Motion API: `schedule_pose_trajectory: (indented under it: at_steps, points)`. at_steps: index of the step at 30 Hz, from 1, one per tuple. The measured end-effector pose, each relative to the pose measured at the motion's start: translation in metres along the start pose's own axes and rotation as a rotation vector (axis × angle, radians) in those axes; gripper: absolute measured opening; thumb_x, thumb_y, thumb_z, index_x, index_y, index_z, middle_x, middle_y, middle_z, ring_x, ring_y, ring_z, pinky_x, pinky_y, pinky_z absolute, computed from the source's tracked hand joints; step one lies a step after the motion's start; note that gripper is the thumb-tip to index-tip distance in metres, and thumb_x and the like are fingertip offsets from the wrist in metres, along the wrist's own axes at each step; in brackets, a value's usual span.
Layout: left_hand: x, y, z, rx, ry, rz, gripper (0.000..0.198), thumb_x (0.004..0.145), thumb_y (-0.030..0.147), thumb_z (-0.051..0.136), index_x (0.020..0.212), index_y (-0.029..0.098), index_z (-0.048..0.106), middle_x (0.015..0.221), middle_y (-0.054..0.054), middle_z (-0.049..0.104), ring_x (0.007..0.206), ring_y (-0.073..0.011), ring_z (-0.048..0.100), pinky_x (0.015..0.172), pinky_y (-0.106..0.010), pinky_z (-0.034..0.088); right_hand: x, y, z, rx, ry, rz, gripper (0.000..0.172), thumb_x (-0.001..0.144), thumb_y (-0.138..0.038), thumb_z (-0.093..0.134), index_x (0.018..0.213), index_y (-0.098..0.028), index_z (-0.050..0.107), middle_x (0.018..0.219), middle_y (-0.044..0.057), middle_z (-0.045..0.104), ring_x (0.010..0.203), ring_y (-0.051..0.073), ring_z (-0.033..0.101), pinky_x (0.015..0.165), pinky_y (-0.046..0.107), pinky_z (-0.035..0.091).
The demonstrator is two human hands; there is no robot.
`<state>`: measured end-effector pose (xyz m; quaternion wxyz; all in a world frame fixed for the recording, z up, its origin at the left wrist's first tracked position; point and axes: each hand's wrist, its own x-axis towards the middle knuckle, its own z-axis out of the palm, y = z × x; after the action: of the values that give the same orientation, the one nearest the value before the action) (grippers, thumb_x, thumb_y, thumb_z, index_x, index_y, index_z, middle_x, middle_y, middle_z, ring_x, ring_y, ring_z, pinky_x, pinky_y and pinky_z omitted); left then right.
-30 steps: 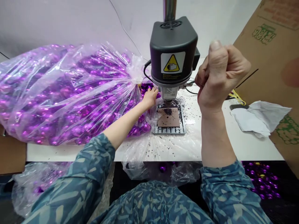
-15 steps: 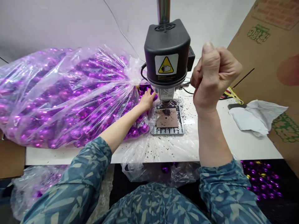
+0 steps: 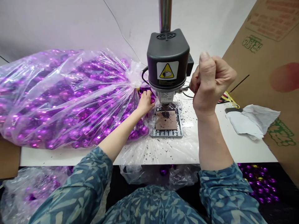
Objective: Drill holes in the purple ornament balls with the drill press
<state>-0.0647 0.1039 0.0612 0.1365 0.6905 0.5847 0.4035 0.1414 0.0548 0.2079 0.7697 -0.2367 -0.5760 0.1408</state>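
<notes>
Left hand point(image 3: 145, 103): fingers point(image 3: 146, 96) curled narrow on shiny purple bauble point(image 3: 152, 100), bauble mostly hidden, just beside black drill-press head point(image 3: 168, 59). Right hand point(image 3: 211, 84): raised tight fist, inside hidden. Below head, brown square pad point(image 3: 166, 120) on slotted metal plate point(image 3: 166, 133), dark crumbs on top.

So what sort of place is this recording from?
Probably a small production workshop: there's a bench drill press with dark debris scattered around it, a big plastic bag of shiny purple balls, and a cardboard carton.
</notes>
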Motion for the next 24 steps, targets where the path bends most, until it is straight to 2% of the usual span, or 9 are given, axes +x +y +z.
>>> schedule_pose_trajectory:
  at_steps: [2,5,7,10,14,19,21,24]
  points:
    - [-0.026,0.018,-0.015,-0.173,-0.018,-0.083,0.047,0.082,0.021,0.082,0.123,0.018,0.060,0.116,-0.013,0.068,0.113,-0.0318,0.066,0.104,-0.051,0.051,0.003,0.005,0.001,-0.013,-0.011,0.017,0.067,0.091,-0.077,0.052,0.058,-0.025,0.027,0.046,-0.005,0.032,0.041,0.008,0.028,0.043,0.031,0.026]
    - [-0.066,0.042,-0.027,-0.597,-0.189,-0.297,0.039,0.096,0.042,0.071,0.129,0.023,0.060,0.105,-0.009,0.075,0.092,-0.0242,0.073,0.086,-0.043,0.059,0.010,0.013,0.003,-0.033,-0.031,0.028,0.069,0.088,-0.082,0.050,0.058,-0.025,0.025,0.045,-0.005,0.028,0.041,0.009,0.027,0.042,0.032,0.025]
    - [-0.084,0.051,-0.027,-0.807,-0.277,-0.428,0.038,0.093,0.043,0.077,0.123,0.023,0.062,0.103,-0.009,0.077,0.090,-0.0229,0.075,0.084,-0.041,0.061,0.015,0.018,0.004,-0.054,-0.045,0.031,0.068,0.089,-0.083,0.044,0.059,-0.026,0.025,0.045,-0.005,0.028,0.042,0.009,0.027,0.042,0.032,0.025]
    - [-0.097,0.053,-0.018,-0.973,-0.256,-0.535,0.042,0.084,0.034,0.088,0.113,0.021,0.061,0.106,-0.009,0.079,0.094,-0.0215,0.077,0.090,-0.041,0.062,0.018,0.021,0.005,-0.078,-0.058,0.039,0.066,0.091,-0.082,0.040,0.059,-0.026,0.025,0.044,-0.005,0.028,0.042,0.010,0.026,0.041,0.031,0.025]
    - [-0.098,0.047,-0.001,-1.005,-0.161,-0.560,0.045,0.080,0.038,0.091,0.106,0.020,0.057,0.102,-0.007,0.078,0.089,-0.0185,0.076,0.085,-0.037,0.062,0.018,0.017,0.005,-0.004,-0.017,0.041,0.072,0.079,-0.089,0.052,0.054,-0.027,0.026,0.042,-0.006,0.027,0.037,0.009,0.022,0.037,0.034,0.021]
    - [-0.100,0.038,0.010,-0.856,-0.080,-0.470,0.047,0.076,0.037,0.093,0.102,0.021,0.058,0.090,-0.001,0.075,0.085,-0.0156,0.073,0.081,-0.031,0.057,0.017,0.007,0.006,0.022,-0.011,0.045,0.076,0.073,-0.097,0.048,0.051,-0.027,0.028,0.039,-0.005,0.029,0.033,0.009,0.023,0.034,0.035,0.019]
    - [-0.101,0.035,0.008,-0.814,-0.075,-0.455,0.046,0.078,0.039,0.091,0.104,0.021,0.058,0.089,-0.001,0.075,0.084,-0.0157,0.072,0.080,-0.030,0.057,0.017,0.003,0.007,0.032,-0.005,0.056,0.076,0.072,-0.096,0.052,0.050,-0.027,0.029,0.039,-0.006,0.029,0.033,0.008,0.024,0.034,0.035,0.019]
    - [-0.103,0.032,0.003,-0.826,-0.130,-0.433,0.047,0.081,0.044,0.088,0.110,0.021,0.059,0.094,-0.003,0.075,0.087,-0.0171,0.072,0.078,-0.030,0.057,0.017,-0.001,0.010,0.054,0.025,0.070,0.077,0.071,-0.096,0.053,0.049,-0.027,0.029,0.039,-0.006,0.028,0.033,0.007,0.023,0.034,0.034,0.017]
